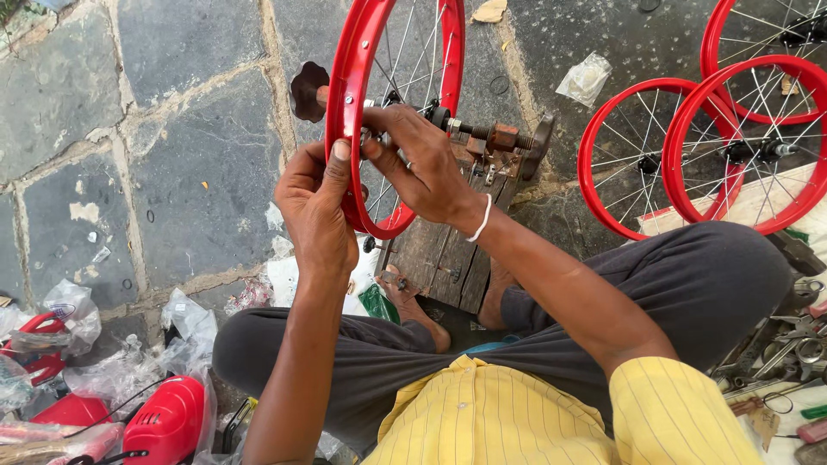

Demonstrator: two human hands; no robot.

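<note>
A red spoked bicycle wheel rim (350, 77) stands upright in a rusty truing stand (504, 142) fixed to a worn wooden block (439, 254). My left hand (317, 207) grips the near edge of the rim, thumb pressed against its side. My right hand (422, 159) reaches through the spokes beside the hub (438, 114), fingers pinched on a spoke or small part near the rim; I cannot tell which. A white band circles my right wrist. I sit cross-legged in dark trousers and a yellow striped shirt.
Three more red spoked wheels (689, 146) lie stacked at the right. Metal tools and spanners (792, 340) lie at the right edge. Plastic bags and red parts (164, 422) clutter the lower left. The ground is grey stone paving (189, 172).
</note>
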